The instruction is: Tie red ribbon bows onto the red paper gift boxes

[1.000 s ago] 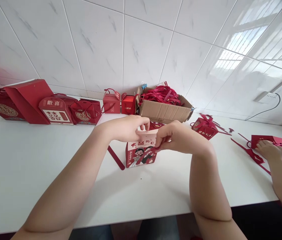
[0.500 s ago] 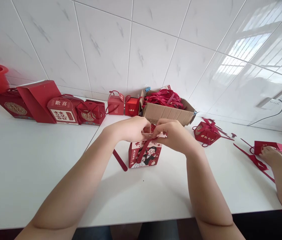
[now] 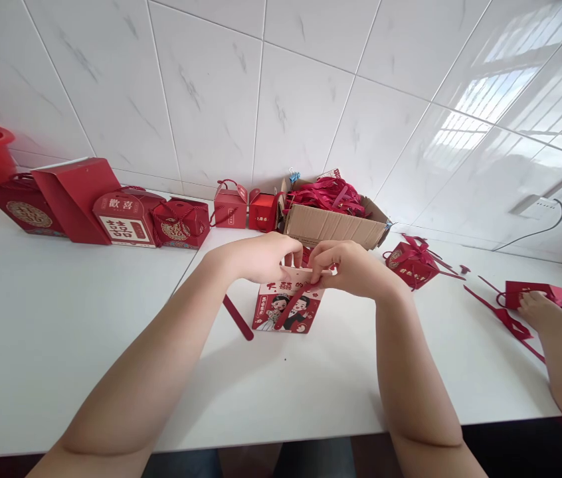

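Red ribbon (image 3: 295, 307) pinched in right hand (image 3: 347, 267); left hand (image 3: 266, 259) pinches box (image 3: 272, 313) top. Slack right grip could drop ribbon; hard left squeeze could crease box.

- Bright overall; barred window glare (image 3: 475, 103) on the tiles (image 3: 305, 126), above and right of the fingers (image 3: 329, 255).
- Soft, pale shadows on the worktop (image 3: 331, 392), below the fingers.
- Edges stretched, wide-lens fashion; corner far above and right of the fingers dark.

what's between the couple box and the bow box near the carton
In the head view, the right hand and wrist come between the couple box and the bow box, above white tabletop.
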Demonstrator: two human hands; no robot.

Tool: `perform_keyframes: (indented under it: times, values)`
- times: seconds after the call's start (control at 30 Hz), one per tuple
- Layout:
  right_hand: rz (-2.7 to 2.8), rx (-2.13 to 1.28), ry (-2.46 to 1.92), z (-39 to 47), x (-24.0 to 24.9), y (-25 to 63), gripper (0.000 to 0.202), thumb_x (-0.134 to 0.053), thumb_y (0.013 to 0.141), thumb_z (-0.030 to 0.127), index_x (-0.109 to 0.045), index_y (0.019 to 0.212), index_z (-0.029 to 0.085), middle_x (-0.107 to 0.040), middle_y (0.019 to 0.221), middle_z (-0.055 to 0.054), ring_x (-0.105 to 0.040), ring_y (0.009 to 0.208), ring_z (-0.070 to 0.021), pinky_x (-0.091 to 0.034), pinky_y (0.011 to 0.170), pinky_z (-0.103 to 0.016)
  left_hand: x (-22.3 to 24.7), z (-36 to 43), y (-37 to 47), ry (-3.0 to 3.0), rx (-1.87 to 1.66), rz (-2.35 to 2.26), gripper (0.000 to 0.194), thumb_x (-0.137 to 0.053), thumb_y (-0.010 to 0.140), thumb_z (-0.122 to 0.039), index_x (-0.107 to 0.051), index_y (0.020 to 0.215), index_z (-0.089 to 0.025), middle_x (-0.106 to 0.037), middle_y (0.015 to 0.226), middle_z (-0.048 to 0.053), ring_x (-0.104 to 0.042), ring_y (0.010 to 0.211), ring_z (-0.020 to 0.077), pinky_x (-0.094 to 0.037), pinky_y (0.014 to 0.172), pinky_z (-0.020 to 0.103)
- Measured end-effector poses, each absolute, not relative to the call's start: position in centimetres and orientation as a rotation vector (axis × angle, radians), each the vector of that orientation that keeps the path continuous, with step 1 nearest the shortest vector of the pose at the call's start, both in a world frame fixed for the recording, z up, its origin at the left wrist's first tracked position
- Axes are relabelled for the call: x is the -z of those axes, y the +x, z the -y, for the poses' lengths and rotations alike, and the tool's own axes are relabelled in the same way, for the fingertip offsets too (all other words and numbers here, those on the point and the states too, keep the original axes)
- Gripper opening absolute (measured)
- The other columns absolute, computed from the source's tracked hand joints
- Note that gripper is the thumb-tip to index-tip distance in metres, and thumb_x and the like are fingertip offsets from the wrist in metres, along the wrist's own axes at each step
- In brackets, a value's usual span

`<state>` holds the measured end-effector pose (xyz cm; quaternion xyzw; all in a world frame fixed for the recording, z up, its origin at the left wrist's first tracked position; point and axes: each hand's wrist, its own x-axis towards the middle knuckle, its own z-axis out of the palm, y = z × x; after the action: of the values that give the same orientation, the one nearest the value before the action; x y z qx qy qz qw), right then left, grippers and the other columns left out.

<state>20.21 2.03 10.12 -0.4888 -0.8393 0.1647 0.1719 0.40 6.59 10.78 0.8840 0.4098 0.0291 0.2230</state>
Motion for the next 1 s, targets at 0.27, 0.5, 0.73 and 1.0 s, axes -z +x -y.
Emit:
perform_keyframes:
  times: [0.27,0.5,0.73,1.0]
  values:
    - [2.391,-0.538,-1.345,-2.6,-9.7,20.3,0.011,-0.068,0.074,0.009,-0.069,0.067,0.019,-0.065,0.094,-0.002,-0.058,0.076,-0.0116,-0.044,0.061,-0.023,-10.6,-6.9,0.3,2.405,-0.059,-1.151,0.047,-0.052,0.077,-0.065,-0.061,0.091,-0.021,-0.068,0.092,0.009,-0.059,0.070,0.0211,-0.036,0.055,0.029]
    - [2.338,-0.432,-1.269,-3.0,-9.0,19.7,0.014,-0.069,0.072,0.005,-0.066,0.066,0.017,-0.066,0.089,-0.002,-0.060,0.079,-0.0140,-0.043,0.063,-0.024,-10.1,-7.2,0.7,2.358,-0.050,-1.212,0.034,-0.057,0.076,-0.053,-0.053,0.071,-0.020,-0.059,0.069,0.005,-0.045,0.052,0.0143,-0.024,0.048,0.029]
    - [2.327,-0.406,-1.241,-3.4,-8.5,19.7,0.013,-0.067,0.072,0.007,-0.066,0.068,0.019,-0.067,0.083,0.000,-0.059,0.076,-0.0132,-0.041,0.063,-0.023,-10.1,-7.3,0.7,2.350,-0.064,-1.213,0.032,-0.058,0.075,-0.050,-0.049,0.066,-0.020,-0.055,0.062,0.003,-0.037,0.048,0.0119,-0.021,0.047,0.029]
    - [2.322,-0.375,-1.254,-3.2,-8.6,19.6,0.009,-0.072,0.070,0.013,-0.065,0.068,0.019,-0.067,0.078,0.001,-0.058,0.072,-0.0130,-0.041,0.062,-0.024,-10.0,-7.3,0.6,2.346,-0.083,-1.182,0.028,-0.058,0.074,-0.046,-0.051,0.064,-0.020,-0.056,0.062,0.003,-0.039,0.047,0.0123,-0.020,0.047,0.029]
